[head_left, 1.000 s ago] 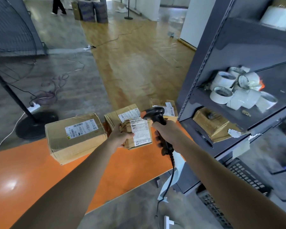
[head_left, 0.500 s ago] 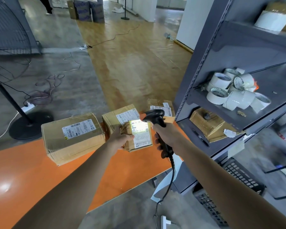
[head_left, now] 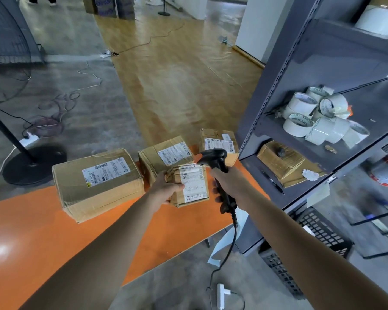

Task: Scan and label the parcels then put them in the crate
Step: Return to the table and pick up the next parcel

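Observation:
My left hand grips a small cardboard parcel with a white label, held just above the orange table. My right hand grips a black handheld barcode scanner, its head right over the parcel's label. Three more labelled cardboard parcels lie on the table: a large parcel at the left, a medium parcel behind my left hand, and a far parcel by the shelf. A black slatted crate stands on the floor under the shelf.
A grey metal shelf unit stands at the right with rolls of white tape and a taped box. A fan stand base and loose cables lie on the floor at the left. The scanner's cord hangs past the table's front edge.
The scanner's light that lit the label half a second ago is off. Both hands and the small parcel have stayed almost in place.

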Tool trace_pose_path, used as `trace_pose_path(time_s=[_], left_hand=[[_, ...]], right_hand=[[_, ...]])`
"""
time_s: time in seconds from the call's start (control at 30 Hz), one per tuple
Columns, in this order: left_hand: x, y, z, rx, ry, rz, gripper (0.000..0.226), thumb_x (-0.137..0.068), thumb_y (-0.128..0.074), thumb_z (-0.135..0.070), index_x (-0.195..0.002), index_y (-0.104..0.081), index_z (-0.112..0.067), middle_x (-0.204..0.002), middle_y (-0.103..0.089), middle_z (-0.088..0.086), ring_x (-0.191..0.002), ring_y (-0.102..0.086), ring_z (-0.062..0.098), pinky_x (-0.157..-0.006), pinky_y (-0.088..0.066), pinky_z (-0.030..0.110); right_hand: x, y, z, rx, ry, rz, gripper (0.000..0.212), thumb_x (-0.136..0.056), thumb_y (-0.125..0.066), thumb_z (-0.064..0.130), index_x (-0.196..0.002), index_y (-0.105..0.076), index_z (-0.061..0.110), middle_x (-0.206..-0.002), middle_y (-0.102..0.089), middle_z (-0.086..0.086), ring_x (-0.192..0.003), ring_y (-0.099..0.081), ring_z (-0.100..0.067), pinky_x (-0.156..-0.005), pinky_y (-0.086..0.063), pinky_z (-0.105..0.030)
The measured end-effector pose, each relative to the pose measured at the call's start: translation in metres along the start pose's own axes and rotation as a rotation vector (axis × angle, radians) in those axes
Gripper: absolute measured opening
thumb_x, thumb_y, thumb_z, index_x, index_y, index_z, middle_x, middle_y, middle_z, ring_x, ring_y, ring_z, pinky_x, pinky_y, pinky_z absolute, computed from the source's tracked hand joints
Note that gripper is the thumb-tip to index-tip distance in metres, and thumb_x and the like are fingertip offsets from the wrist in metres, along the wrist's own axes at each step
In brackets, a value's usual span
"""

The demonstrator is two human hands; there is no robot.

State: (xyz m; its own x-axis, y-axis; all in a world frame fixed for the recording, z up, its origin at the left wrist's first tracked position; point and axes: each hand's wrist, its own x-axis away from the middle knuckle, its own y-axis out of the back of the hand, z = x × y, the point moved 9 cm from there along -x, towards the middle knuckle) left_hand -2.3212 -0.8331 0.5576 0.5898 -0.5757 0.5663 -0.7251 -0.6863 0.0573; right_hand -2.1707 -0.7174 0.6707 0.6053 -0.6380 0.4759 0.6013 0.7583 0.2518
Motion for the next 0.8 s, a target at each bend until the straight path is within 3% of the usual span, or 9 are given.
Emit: trace_pose_path(time_s=[0.2,0.3,0.47,0.57,0.67,0.8], left_hand=[[-0.001,-0.005,0.017,-0.019,0.029,0.042,0.074,-0.084,-0.074,-0.015,-0.143,-0.034,-0.033,-0.131,-0.05,-0.002,-0.124,-0.049,0.031,-0.094,-0.047,0.053],[-0.005,-0.006,0.031,-0.044,0.056,0.035,0.07,-0.083,-0.074,-0.022,-0.141,-0.036,-0.03,-0.134,-0.054,0.003,-0.119,-0.054,0.032,-0.093,-0.05,0.054],[-0.011,-0.012,0.055,-0.034,0.137,0.011,0.05,-0.087,-0.071,-0.022,-0.125,-0.04,-0.031,-0.128,-0.058,0.006,-0.115,-0.057,0.032,-0.094,-0.049,0.052],[-0.012,-0.018,0.064,-0.032,0.166,0.001,0.048,-0.09,-0.067,-0.017,-0.127,-0.039,-0.03,-0.121,-0.059,0.003,-0.114,-0.058,0.03,-0.086,-0.049,0.045],[-0.017,-0.018,0.075,-0.019,0.201,-0.049,0.052,-0.091,-0.066,-0.019,-0.134,-0.039,-0.026,-0.128,-0.059,0.005,-0.114,-0.059,0.031,-0.079,-0.049,0.041],[-0.023,-0.016,0.088,0.001,0.242,-0.114,0.057,-0.093,-0.064,-0.023,-0.141,-0.036,-0.024,-0.135,-0.054,0.006,-0.12,-0.054,0.031,-0.094,-0.048,0.047]], right_hand=[[-0.018,0.006,-0.021,0.012,-0.011,-0.115,0.009,-0.09,-0.053,0.015,-0.09,-0.057,0.007,-0.069,-0.051,-0.009,-0.062,-0.054,-0.025,-0.05,-0.05,-0.031],[-0.034,0.013,-0.044,0.025,-0.063,-0.171,0.009,-0.092,-0.052,0.015,-0.097,-0.056,0.009,-0.069,-0.053,-0.007,-0.064,-0.056,-0.025,-0.061,-0.054,-0.037],[-0.07,0.015,-0.094,0.052,-0.154,-0.134,0.01,-0.092,-0.051,0.012,-0.1,-0.056,0.009,-0.074,-0.056,-0.007,-0.067,-0.062,-0.022,-0.065,-0.054,-0.039],[-0.092,0.015,-0.116,0.121,-0.174,-0.109,0.008,-0.091,-0.054,0.013,-0.098,-0.057,0.009,-0.075,-0.058,-0.007,-0.072,-0.064,-0.023,-0.072,-0.054,-0.042],[-0.114,0.013,-0.131,0.263,-0.178,-0.067,0.012,-0.092,-0.057,0.019,-0.089,-0.056,0.008,-0.073,-0.055,-0.008,-0.069,-0.057,-0.024,-0.063,-0.044,-0.031],[-0.139,0.009,-0.142,0.473,-0.163,-0.01,0.024,-0.095,-0.057,0.028,-0.088,-0.053,0.006,-0.068,-0.048,-0.005,-0.058,-0.047,-0.017,-0.051,-0.036,-0.027]])
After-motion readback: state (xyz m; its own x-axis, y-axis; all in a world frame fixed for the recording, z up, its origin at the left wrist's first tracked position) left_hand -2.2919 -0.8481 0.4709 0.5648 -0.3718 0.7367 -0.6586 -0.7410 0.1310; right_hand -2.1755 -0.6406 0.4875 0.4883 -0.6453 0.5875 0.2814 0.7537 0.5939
